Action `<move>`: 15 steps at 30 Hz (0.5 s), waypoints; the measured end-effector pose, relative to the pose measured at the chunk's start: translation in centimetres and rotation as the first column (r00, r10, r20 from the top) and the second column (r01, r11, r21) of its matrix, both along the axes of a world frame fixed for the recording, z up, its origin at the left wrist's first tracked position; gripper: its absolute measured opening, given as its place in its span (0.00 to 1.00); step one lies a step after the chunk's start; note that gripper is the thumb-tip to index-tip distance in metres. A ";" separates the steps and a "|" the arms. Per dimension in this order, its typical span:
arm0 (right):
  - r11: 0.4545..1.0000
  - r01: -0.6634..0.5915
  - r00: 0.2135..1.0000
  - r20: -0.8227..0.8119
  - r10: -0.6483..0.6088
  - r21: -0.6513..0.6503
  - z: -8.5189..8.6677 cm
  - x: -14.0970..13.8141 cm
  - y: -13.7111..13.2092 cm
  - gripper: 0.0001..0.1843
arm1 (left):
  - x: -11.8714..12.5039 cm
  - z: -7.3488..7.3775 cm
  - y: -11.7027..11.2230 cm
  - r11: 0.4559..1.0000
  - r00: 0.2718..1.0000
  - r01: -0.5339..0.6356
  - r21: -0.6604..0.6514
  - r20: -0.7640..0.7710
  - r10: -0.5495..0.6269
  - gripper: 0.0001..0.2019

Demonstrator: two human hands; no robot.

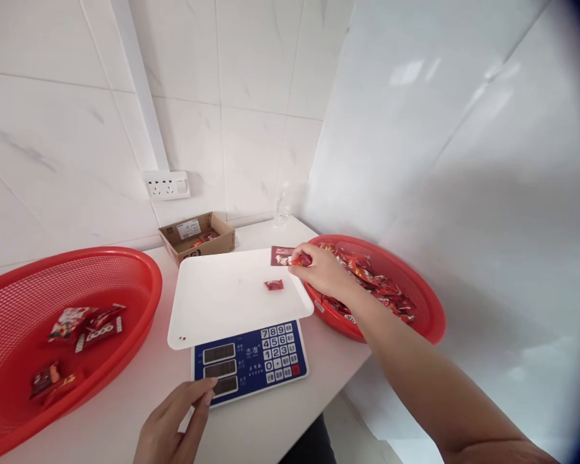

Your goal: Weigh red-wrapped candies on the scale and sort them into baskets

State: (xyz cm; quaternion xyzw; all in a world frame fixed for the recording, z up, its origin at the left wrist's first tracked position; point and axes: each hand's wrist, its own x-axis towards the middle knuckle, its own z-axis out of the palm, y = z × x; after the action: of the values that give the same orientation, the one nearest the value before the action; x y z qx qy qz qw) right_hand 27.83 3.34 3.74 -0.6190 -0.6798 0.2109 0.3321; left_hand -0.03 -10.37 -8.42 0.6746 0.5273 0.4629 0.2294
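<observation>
My right hand [321, 270] reaches over the far right edge of the white scale tray [212, 303], fingers pinched on a red snack packet [284, 256]. A small red wrapped candy [274, 285] lies on the tray just left of that hand. My left hand [174, 422] rests near the counter's front edge, fingers loosely stretched, fingertips touching the front left corner of the blue scale panel [251, 361]. It holds nothing.
A red basket [415, 290] full of red packets sits right of the scale. A larger red basket [125, 270] at left holds several packets. A small cardboard box [198, 235], a wall socket [167, 185] and a clear bottle [283, 207] stand at the back.
</observation>
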 end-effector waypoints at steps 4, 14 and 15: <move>0.985 -0.161 0.981 -0.115 0.154 -0.054 -0.7 -3.6 0.2 0.06 | -0.7 0.8 0.5 0.980 0.984 0.106 0.169 -0.162 -0.079 0.08; 0.997 0.018 0.810 -0.586 0.027 0.071 -2.7 -3.2 0.0 0.07 | -0.9 1.2 -0.3 0.996 0.993 0.057 0.075 -0.109 -0.048 0.07; 0.997 0.037 0.777 -0.629 0.012 0.065 -3.1 -3.0 -0.2 0.08 | -0.8 1.3 -0.3 0.996 0.993 0.071 0.050 -0.099 -0.065 0.07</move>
State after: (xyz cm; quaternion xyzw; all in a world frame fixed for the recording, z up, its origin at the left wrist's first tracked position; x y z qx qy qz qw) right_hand 24.82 3.12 0.65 -0.5053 -0.5331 0.3778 0.5637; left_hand -0.79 -10.71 -7.09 0.7198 0.5018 0.4355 0.2009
